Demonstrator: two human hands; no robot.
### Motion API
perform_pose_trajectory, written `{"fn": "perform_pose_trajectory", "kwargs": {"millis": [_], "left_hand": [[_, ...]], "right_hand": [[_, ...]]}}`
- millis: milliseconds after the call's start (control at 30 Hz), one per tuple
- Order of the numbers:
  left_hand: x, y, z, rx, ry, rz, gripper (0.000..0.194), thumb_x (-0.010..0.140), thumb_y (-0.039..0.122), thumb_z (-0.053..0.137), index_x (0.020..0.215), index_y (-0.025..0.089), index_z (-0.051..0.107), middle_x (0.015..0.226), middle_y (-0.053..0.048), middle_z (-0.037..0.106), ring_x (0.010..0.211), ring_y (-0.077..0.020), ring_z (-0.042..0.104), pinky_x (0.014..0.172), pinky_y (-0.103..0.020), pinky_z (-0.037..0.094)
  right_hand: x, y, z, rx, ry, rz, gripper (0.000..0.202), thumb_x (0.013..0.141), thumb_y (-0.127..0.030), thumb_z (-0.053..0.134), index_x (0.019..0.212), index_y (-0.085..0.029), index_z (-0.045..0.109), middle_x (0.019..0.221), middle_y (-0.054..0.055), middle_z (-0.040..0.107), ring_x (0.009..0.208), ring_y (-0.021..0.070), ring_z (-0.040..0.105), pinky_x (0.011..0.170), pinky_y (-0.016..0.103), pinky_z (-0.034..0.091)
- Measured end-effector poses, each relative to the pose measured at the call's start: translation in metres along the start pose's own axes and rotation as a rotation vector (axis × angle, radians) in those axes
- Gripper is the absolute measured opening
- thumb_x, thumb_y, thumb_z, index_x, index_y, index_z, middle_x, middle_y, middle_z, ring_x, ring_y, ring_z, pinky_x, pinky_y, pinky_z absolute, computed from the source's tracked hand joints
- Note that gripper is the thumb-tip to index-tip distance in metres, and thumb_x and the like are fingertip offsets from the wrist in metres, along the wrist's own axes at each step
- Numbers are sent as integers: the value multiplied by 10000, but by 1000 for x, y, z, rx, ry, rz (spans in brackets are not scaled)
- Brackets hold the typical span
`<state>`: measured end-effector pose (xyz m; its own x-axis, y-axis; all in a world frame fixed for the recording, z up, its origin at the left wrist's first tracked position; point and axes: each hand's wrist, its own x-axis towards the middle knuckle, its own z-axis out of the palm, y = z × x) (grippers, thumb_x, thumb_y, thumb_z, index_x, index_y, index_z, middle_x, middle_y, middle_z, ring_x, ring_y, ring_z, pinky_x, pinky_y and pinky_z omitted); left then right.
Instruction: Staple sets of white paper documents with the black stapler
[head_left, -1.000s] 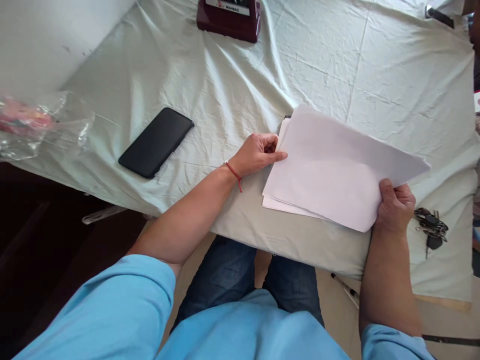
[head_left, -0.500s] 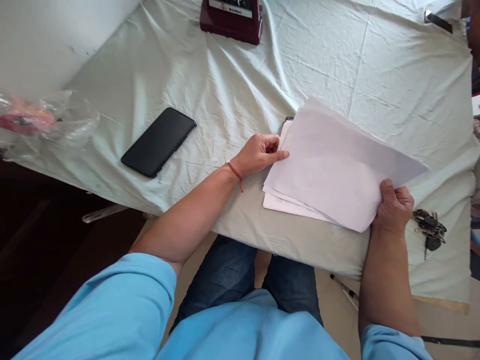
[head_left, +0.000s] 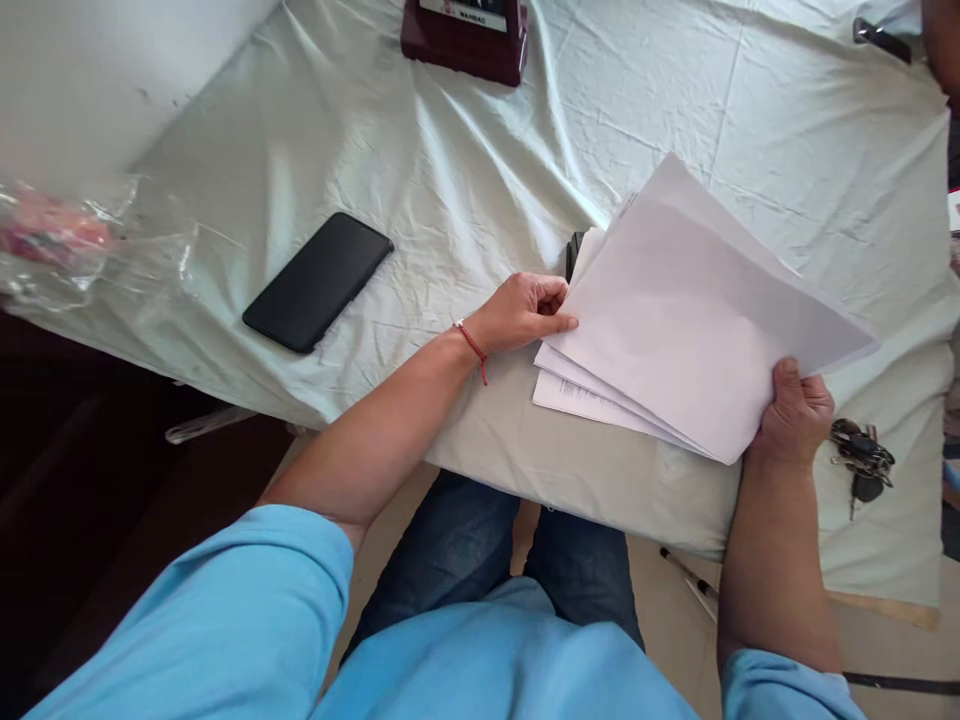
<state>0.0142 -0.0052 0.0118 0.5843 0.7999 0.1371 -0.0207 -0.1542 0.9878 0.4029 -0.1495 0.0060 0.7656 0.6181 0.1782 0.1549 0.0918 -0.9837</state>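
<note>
a person in a light blue shirt [head_left: 517, 660] and dark jeans [head_left: 450, 550] is seen from above, both bare hands on a loose bundle of white sheets [head_left: 682, 320] over a table spread with a wrinkled pale green cloth [head_left: 637, 100]. the left hand [head_left: 523, 312] pinches the bundle at its left edge, thumb on top and the other fingers curled; a red string bracelet [head_left: 472, 342] circles its wrist. the right hand [head_left: 795, 412] is clamped on the lower right edge, thumb on the upper face. the two hands are well apart, with the sheets spanning the space between them. the top sheet looks blank, and the sheets are fanned unevenly, one corner pointing away from the body, beyond both hands. below and to the right of the left hand, a lower page [head_left: 581, 392] pokes out with lines of print too small to read. just beyond the left hand's fingertips, a dark object [head_left: 574, 252] peeks from behind the sheets, mostly hidden. to the left of the left hand lies a black phone [head_left: 318, 282], and farther left is a clear plastic bag [head_left: 135, 245] with something pink inside. well beyond the left hand stands a maroon base [head_left: 463, 45] with a lettered label. just right of the right hand is a bunch of keys [head_left: 862, 460]; far beyond that hand, near the table's far right corner, lies a small dark item [head_left: 882, 40].
</note>
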Motion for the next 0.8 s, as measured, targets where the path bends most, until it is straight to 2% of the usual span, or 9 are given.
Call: {"fn": "perform_pose_trajectory", "kwargs": {"millis": [67,133,300,367,433,533,733,800], "left_hand": [[0,1,0,50,10,0,548,861,562,939,703,239,524,681,69,416,686,-98,359,632,-290,283],[0,2,1,88,50,1,543,888,550,872,670,249,475,675,60,383,688,-102,327,636,-305,248],[-2,6,2,77,55,-27,761,998,718,830,646,254,341,684,48,288,676,-103,262,646,-336,190],[-2,5,1,61,6,-21,706,954,678,888,670,249,404,691,54,339,674,-99,299,643,-323,224],[-1,3,-1,70,-48,-11,557,884,574,932,719,238,520,699,62,424,683,-99,363,643,-305,278],[0,0,-2,105,-53,-16,439,844,499,903,736,223,579,697,54,513,705,-105,427,649,-286,323],[1,-1,2,93,3,-38,674,923,763,901,703,211,585,671,36,549,668,-98,447,630,-275,341],[1,0,2,93,14,-43,706,954,776,871,668,216,548,641,38,509,649,-93,414,620,-285,313]], "right_hand": [[0,0,1,13,1,2,630,643,-738,1128,846,-240,800,944,-9,818,1189,190,784,1262,370,668],[0,1,1,18,-2,1,614,653,-720,1130,847,-243,797,947,-16,821,1185,190,792,1291,391,664],[2,3,-1,41,31,2,537,705,-639,1113,873,-223,818,997,7,851,1217,202,819,1332,393,648],[4,4,-2,58,44,3,499,730,-599,1101,905,-213,838,1031,16,869,1239,200,834,1369,380,620],[6,5,-3,85,37,-9,478,747,-591,1091,918,-221,841,1063,13,892,1250,197,848,1417,388,584],[7,6,-4,120,15,-26,456,765,-586,1087,915,-243,827,1106,1,919,1254,200,859,1450,422,565],[5,6,-2,137,33,-9,495,764,-572,1108,987,-209,857,1115,24,916,1266,197,859,1396,360,602],[5,5,-2,141,35,-5,479,787,-550,1102,1006,-201,856,1138,29,916,1290,200,856,1398,363,602]]}}
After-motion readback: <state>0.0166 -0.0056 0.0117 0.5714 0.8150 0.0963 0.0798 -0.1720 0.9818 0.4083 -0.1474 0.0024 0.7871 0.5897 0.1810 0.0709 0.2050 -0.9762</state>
